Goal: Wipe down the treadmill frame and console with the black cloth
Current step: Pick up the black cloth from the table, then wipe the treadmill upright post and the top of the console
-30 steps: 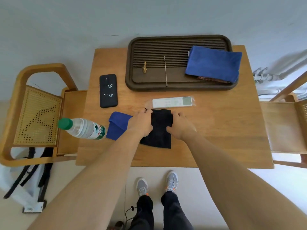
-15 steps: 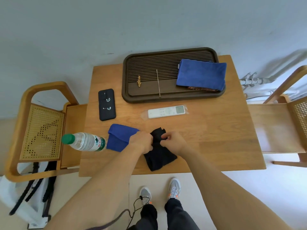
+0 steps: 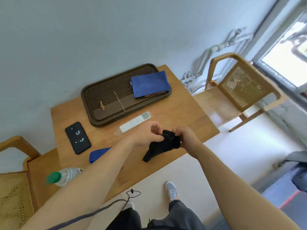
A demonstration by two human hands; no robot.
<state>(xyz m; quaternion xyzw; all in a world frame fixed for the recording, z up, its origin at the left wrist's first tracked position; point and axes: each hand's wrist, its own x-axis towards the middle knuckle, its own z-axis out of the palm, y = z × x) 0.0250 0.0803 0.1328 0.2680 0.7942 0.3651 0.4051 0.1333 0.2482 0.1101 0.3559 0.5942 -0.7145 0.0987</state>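
Pinching a bunched black fabric cloth [image 3: 159, 146] between them, the left hand [image 3: 146, 135] and the right hand [image 3: 187, 138] are holding it up over the near edge of a light wooden rectangular table [image 3: 182, 112]. The fingers of both hands are curling tightly round the cloth's upper end, while its lower end is hanging toward the tabletop; whether it is touching the wood I cannot tell. The table is standing against a pale grey-blue wall [image 3: 83, 39]. At its far side a dark brown slatted rectangular tray [image 3: 86, 100] is carrying a folded blue cloth [image 3: 149, 83] at its right end. A slim white remote in a clear sleeve [image 3: 134, 123] is lying just in front of the tray, and a black phone [image 3: 78, 137] is lying to the left. A second blue cloth [image 3: 98, 154] is showing partly under the left forearm, and a clear plastic bottle with a green cap [image 3: 61, 176] is lying on its side by the table's left end. Wooden chairs with woven cane backs are standing on either side, one right [image 3: 240, 85] and one left [image 3: 15, 188], on a pale floor [image 3: 224, 155]. White pipes [image 3: 191, 78] are running along the wall near the right chair, and daylight is coming through a glazed opening [image 3: 282, 47] at far right
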